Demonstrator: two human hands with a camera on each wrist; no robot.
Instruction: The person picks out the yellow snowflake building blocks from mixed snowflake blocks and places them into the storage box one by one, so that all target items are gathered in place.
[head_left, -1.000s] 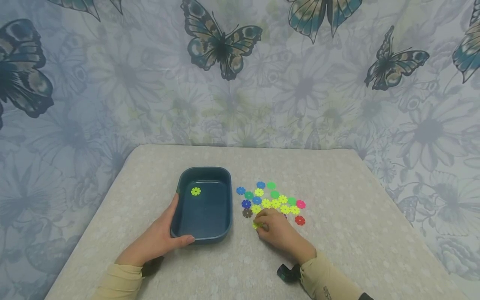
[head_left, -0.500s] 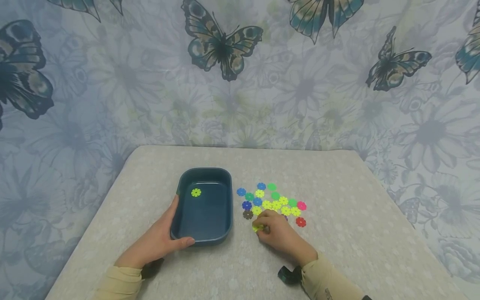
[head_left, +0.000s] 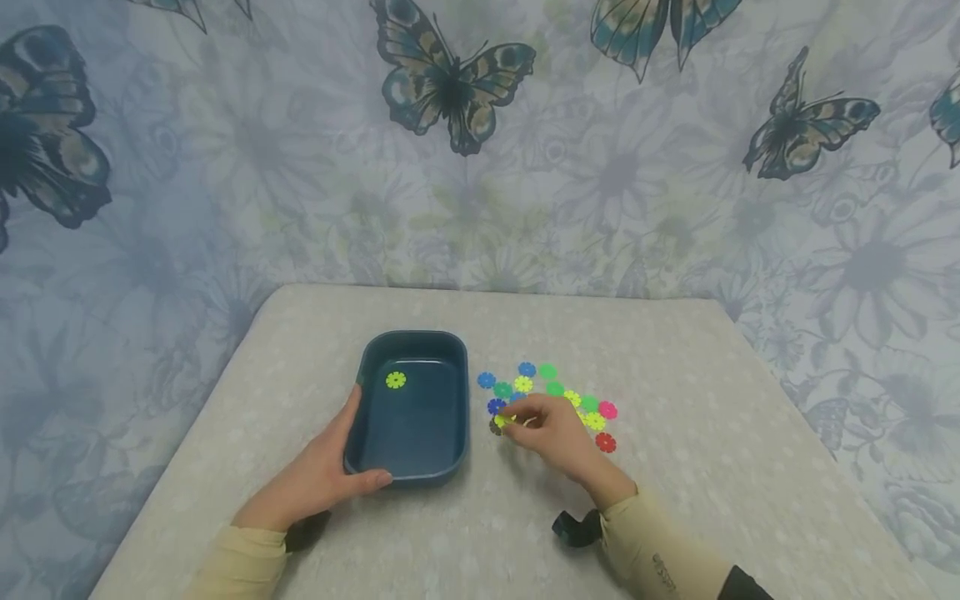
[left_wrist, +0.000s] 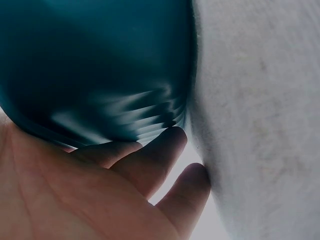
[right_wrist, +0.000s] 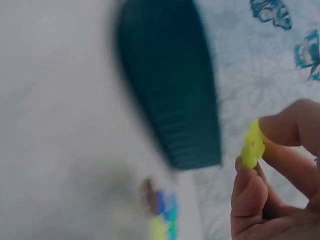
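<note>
My left hand (head_left: 318,479) holds the near left corner of a dark teal rectangular tray (head_left: 412,429), its thumb at the near rim and its fingers along the outer wall. Inside the tray lies one yellow flower-shaped disc (head_left: 395,380). My right hand (head_left: 555,442) pinches another yellow notched disc (right_wrist: 253,145) between thumb and fingertips, raised over the table just right of the tray. Beneath and behind that hand lie several loose discs, among them a red disc (head_left: 606,442), a pink disc (head_left: 608,410) and a dark blue disc (head_left: 496,407). The hand hides some of them.
A pale patterned cloth covers the table (head_left: 450,542). Its far edge meets a wall (head_left: 615,208) printed with butterflies and flowers. A black strap piece (head_left: 576,528) hangs below the right wrist at the sleeve.
My right hand has lifted from the table with the yellow disc and moved slightly away from me, now overlapping the brown disc. The left hand keeps its hold on the tray.
</note>
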